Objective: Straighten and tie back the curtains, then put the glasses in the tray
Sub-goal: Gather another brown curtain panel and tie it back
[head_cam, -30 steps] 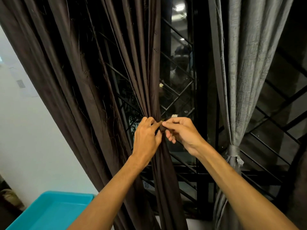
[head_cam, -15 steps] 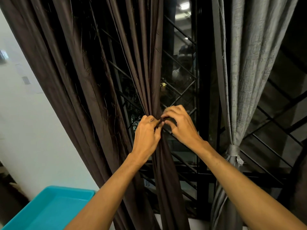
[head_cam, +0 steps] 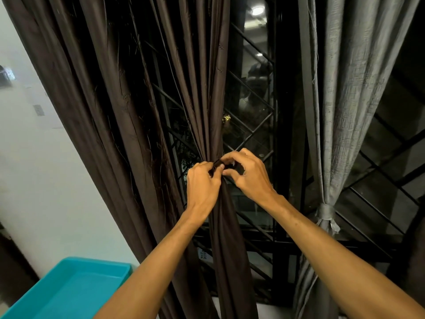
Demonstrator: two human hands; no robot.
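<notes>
A blue tray (head_cam: 69, 295) sits at seven o'clock, glasses out of sight; at centre the left hand (head_cam: 202, 185) clamps the gathered brown curtain (head_cam: 142, 134) while the right hand (head_cam: 250, 178) pinches its tie (head_cam: 217, 162), apparently to fasten it; at three o'clock a grey curtain (head_cam: 345, 100) hangs already tied.

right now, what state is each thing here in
brown curtain, gathered into a bunch at mid height, no finished knot shows
dark tie, pinched at the bunch
grey curtain, gathered and tied back
grey tie, wrapped round the grey curtain
teal tray, no glasses in the part that shows
left hand, grips the brown curtain at the bunch
right hand, pinches the dark tie
</notes>
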